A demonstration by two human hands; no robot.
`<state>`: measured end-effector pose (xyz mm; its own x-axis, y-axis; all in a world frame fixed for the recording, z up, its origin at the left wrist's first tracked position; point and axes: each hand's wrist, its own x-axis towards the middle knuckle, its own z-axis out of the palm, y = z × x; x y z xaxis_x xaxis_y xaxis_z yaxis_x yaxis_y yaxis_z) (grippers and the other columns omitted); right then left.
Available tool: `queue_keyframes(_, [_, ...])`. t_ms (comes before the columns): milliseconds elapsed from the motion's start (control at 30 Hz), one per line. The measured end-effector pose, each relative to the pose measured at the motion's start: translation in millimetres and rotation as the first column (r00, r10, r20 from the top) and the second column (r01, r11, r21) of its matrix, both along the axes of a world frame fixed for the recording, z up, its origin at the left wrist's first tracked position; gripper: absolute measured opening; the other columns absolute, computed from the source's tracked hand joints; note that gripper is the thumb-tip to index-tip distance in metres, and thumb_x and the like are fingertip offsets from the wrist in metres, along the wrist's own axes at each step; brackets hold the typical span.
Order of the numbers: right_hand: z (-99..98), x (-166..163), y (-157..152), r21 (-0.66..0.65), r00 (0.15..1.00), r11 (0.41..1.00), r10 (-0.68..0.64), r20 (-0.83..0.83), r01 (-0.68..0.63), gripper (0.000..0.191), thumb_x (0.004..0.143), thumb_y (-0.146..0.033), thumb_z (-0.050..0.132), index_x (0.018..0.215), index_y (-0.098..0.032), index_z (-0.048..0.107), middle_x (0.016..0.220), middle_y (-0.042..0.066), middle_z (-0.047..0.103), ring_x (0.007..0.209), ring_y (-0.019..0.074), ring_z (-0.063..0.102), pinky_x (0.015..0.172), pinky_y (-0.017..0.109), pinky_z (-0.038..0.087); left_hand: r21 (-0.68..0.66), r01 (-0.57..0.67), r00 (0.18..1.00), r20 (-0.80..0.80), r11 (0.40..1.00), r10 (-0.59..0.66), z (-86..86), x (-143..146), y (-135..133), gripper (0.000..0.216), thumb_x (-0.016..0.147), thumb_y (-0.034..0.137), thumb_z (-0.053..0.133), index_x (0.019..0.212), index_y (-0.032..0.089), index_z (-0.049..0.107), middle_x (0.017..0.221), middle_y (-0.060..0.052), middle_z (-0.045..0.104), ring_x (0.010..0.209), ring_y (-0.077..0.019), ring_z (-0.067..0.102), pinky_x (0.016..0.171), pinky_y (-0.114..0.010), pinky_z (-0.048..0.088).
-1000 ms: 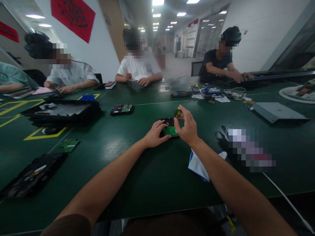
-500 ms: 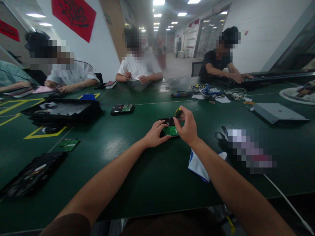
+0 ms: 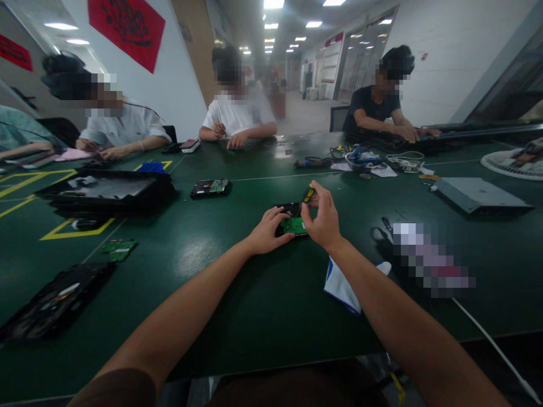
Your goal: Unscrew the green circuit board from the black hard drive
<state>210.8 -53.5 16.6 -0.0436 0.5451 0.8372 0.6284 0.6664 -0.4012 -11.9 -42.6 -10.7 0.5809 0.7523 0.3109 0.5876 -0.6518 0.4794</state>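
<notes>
A hard drive [image 3: 294, 226] lies on the green table in front of me, its green circuit board facing up beside a black part. My left hand [image 3: 268, 232] grips its left side, fingers over the far edge and thumb along the near edge. In my right hand [image 3: 324, 219] is a screwdriver [image 3: 309, 195] with a yellow and black handle, held upright over the drive between thumb and fingers. The tool's tip is too small to make out. Below my right forearm lies a white and blue cloth [image 3: 343, 285].
Another hard drive [image 3: 211, 187] sits farther off. On the left are a black tray [image 3: 106, 189], a loose circuit board [image 3: 119, 249] and a black casing [image 3: 55, 299]. To the right lie a grey metal box [image 3: 481, 194] and cables [image 3: 365, 158]. Several people sit around the table.
The screwdriver handle has turned slightly in my right fingers, which have shifted a little. My left hand and the hard drive stay put. Across the table, a person's hand has moved lower.
</notes>
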Motion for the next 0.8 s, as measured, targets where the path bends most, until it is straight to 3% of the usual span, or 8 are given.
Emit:
queue_keyframes(200, [0.2, 0.2, 0.4, -0.015, 1.000, 1.000, -0.015, -0.021, 0.015, 0.066, 0.099, -0.030, 0.061, 0.159, -0.031, 0.034, 0.140, 0.015, 0.055, 0.095, 0.0251, 0.069, 0.082, 0.050, 0.069, -0.018, -0.005, 1.000, 0.001, 1.000, 0.005, 0.7, 0.3, -0.2, 0.063, 0.090, 0.055, 0.073, 0.143, 0.024, 0.057, 0.166, -0.015, 0.042, 0.160, -0.0396, 0.027, 0.129, -0.066, 0.028])
queue_keyframes(367, [0.4, 0.1, 0.0, 0.007, 1.000, 1.000, -0.007, -0.003, 0.007, 0.063, 0.099, -0.028, 0.057, 0.158, -0.028, 0.035, 0.140, 0.016, 0.056, 0.104, 0.0275, 0.068, 0.086, 0.050, 0.068, -0.016, -0.003, 1.000, 0.002, 1.000, 0.003, 0.1, 0.1, -0.5, 0.065, 0.091, 0.057, 0.072, 0.144, 0.023, 0.056, 0.167, -0.016, 0.041, 0.161, -0.0394, 0.026, 0.129, -0.063, 0.028])
queue_keyframes(600, [2.2, -0.7, -1.2, -0.002, 0.999, 0.999, -0.032, -0.013, 0.032, 0.064, 0.099, -0.036, 0.061, 0.158, -0.028, 0.035, 0.133, 0.015, 0.059, 0.098, 0.0267, 0.067, 0.083, 0.050, 0.068, -0.002, -0.001, 1.000, -0.003, 1.000, 0.001, 0.7, 0.7, -0.8, 0.063, 0.091, 0.054, 0.073, 0.143, 0.024, 0.057, 0.165, -0.015, 0.043, 0.160, -0.0390, 0.028, 0.129, -0.064, 0.028])
queue_keyframes(800, [2.3, -0.8, -1.4, -0.014, 1.000, 1.000, -0.002, 0.000, 0.002, 0.067, 0.101, -0.030, 0.056, 0.163, -0.030, 0.030, 0.139, 0.015, 0.057, 0.105, 0.0283, 0.068, 0.090, 0.053, 0.067, -0.006, -0.001, 1.000, 0.013, 1.000, 0.001, -0.4, 0.6, -0.3, 0.063, 0.090, 0.055, 0.073, 0.143, 0.024, 0.057, 0.166, -0.015, 0.042, 0.160, -0.0390, 0.027, 0.129, -0.064, 0.028])
